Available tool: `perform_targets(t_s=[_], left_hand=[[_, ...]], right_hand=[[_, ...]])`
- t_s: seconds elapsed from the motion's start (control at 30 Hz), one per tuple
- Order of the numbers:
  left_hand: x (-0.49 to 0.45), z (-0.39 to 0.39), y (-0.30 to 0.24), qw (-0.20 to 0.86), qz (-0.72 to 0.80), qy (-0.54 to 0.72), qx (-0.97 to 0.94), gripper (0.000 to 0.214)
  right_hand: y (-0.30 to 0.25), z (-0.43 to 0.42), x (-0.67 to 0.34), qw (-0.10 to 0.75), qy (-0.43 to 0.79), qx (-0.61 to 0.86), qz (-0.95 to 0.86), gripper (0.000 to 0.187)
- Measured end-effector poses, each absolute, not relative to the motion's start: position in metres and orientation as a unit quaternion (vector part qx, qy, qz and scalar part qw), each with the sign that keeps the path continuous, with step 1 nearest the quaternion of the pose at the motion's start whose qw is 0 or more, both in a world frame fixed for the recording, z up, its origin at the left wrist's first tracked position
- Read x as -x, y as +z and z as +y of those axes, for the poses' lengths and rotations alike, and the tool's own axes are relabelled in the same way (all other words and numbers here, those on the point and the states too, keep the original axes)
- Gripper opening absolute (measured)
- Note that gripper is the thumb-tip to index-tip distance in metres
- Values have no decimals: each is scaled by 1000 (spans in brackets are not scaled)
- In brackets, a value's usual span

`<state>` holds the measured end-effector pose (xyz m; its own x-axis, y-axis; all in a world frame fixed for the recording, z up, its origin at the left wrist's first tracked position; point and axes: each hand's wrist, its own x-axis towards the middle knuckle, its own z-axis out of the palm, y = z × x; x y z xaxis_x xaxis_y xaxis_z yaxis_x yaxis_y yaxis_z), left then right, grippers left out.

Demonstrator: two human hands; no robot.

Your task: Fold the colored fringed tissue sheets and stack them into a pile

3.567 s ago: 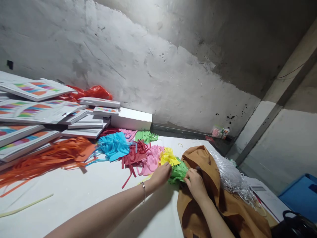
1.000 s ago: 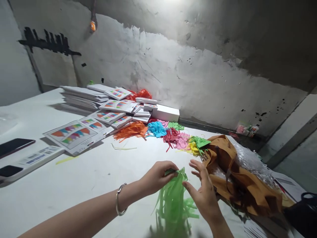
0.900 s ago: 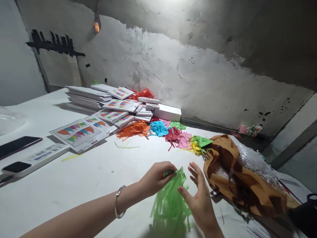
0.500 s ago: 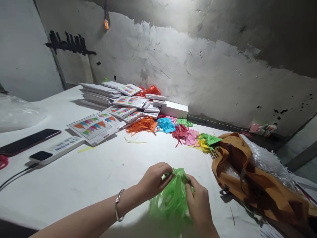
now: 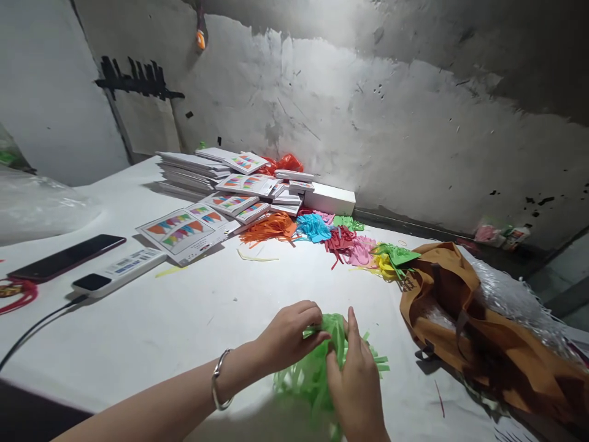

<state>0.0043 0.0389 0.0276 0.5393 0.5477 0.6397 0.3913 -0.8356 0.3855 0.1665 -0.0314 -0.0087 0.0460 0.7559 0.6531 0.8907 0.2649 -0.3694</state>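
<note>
Both my hands hold a bunch of green fringed paper strips (image 5: 313,368) just above the white table (image 5: 184,319), near its front edge. My left hand (image 5: 289,334), with a metal bangle at the wrist, pinches the top of the bunch from the left. Closing on it from the right is my right hand (image 5: 354,383), fingers folded over the strips. The loose green ends spread out below and to the right of my hands.
Piles of orange, blue, red, pink, yellow and green paper strips (image 5: 331,239) lie at the back. Behind them are stacked printed cards (image 5: 207,178) and a white box (image 5: 329,197). A brown cloth bag (image 5: 464,319) with silver shreds lies right. A phone (image 5: 67,256) and a power bank (image 5: 117,273) lie left.
I pulled the green bunch from the bag's edge toward me. My right hand, open a second ago, has closed on the strips. The view has swung left.
</note>
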Motion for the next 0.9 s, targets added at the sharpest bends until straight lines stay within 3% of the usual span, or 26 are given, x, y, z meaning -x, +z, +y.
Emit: perform_targets(t_s=[0.23,0.37,0.43,0.5,0.6,0.7,0.83,0.9], left_hand=[[13,27,35,87,344,386,-852,10],[0,7,49,16,362,352,-863,80],[-13,3,55,-12,360,296,-885,88],[-24,6,58,-17,359,232,-904,78],[-28,16,60,-11,381,164,-910,46],[-24,20,61,-14,400,151,-904,25],[-23,11,58,-14,401,151,-903,20],[-22,9,52,47,397,189,-897,28]], right_hand=[[-4,-22,-194,358,-157,570,-723,38],[16,-27,-194,318,-209,539,-751,38],[25,-31,-190,296,-223,510,-777,37],[32,-36,-188,282,-230,477,-800,35],[35,-44,-189,304,-250,464,-794,33],[32,-46,-190,329,-267,489,-762,42],[24,-40,-189,298,-255,531,-751,58],[22,-37,-192,299,-232,529,-760,59]])
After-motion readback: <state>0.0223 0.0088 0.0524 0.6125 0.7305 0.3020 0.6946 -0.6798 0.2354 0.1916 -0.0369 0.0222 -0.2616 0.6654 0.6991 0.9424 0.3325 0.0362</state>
